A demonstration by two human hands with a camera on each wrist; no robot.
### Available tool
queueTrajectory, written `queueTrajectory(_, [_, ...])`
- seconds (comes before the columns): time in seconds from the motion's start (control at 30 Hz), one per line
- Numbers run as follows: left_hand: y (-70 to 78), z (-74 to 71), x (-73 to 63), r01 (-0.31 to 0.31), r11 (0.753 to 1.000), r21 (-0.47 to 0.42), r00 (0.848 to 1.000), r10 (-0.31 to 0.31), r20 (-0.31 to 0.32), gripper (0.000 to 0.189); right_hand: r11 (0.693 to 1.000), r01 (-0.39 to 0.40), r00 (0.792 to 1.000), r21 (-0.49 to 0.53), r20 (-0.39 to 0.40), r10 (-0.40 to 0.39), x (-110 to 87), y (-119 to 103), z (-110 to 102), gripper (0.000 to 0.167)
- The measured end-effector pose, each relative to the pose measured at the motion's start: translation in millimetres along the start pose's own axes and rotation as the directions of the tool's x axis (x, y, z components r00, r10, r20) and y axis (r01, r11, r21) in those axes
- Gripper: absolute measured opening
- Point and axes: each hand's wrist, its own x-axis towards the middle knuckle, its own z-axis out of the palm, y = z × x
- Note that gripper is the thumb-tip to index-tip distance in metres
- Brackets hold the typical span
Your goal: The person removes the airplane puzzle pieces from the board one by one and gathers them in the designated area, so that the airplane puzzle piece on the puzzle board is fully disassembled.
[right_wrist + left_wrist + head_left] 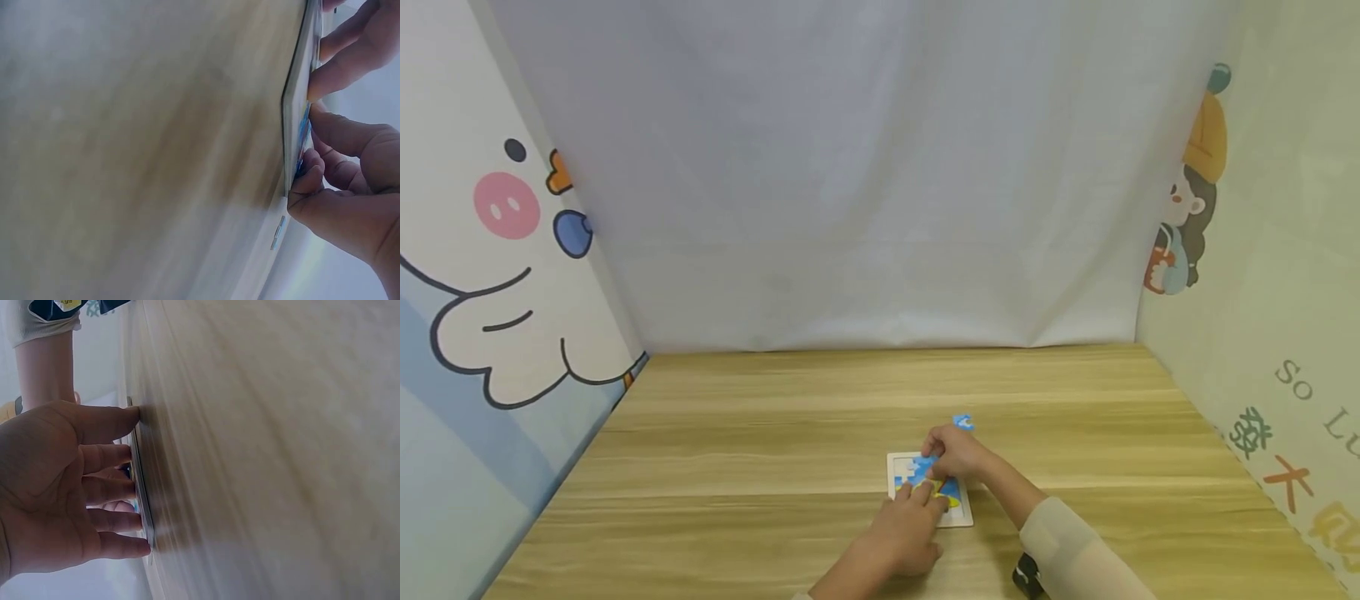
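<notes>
1. A shallow puzzle tray [891, 479] is set on the near part of the wooden table [722, 467], slightly right of centre; much of it is seen filled with blue and yellow.
2. A pale patch at its far-left corner is judged unfilled; the near part is partly covered by fingers and cannot be fully read.
3. One blue-and-white loose piece [962, 422] is left beyond the tray's far side, so the puzzle is judged incomplete.
4. The tray is touched by the left hand [906, 535], fingers extended, nothing gripped. The fingers of the right hand [958, 454] are bent over the far-right part; whether a piece is pinched cannot be told.
5. The table is backed by a pale curtain [880, 183] and flanked by a left wall [445, 100] and a right wall [1285, 250], both printed with cartoons.
</notes>
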Motion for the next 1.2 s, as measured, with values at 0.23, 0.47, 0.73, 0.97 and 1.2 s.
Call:
queueTrajectory(0.23, [0.0, 0.4, 0.7, -0.006, 1.000, 0.005, 1.000, 0.006, -0.021, 0.057, 1.000, -0.002, 1.000, -0.006, -0.009, 0.002, 0.8, 0.8, -0.2, 0.021])
queueTrajectory(0.47, [0.0, 0.6, -1.0, -0.001, 1.000, 0.002, 1.000, 0.001, -0.005, 0.057, 1.000, -0.020, 1.000, 0.023, -0.019, 0.021, 0.5, 2.7, 3.9, 0.022])
queueTrajectory(0.73, [-1.2, -0.8, -1.1, -0.013, 1.000, 0.004, 1.000, 0.013, -0.013, 0.057, 0.998, -0.035, 0.999, 0.055, -0.013, 0.036, 0.8, -1.7, 2.5, 0.023])
queueTrajectory(0.97, [-0.7, -1.0, -1.1, -0.013, 1.000, 0.004, 1.000, 0.013, -0.022, 0.056, 0.998, -0.036, 0.999, 0.043, -0.028, 0.038, 0.6, -2.4, 2.1, 0.024])
queueTrajectory(1.2, [0.2, 0.2, -1.3, -0.007, 1.000, 0.003, 1.000, 0.007, -0.025, 0.056, 0.999, -0.044, 0.999, 0.025, -0.025, 0.045, 0.1, -3.0, 2.9, 0.024])
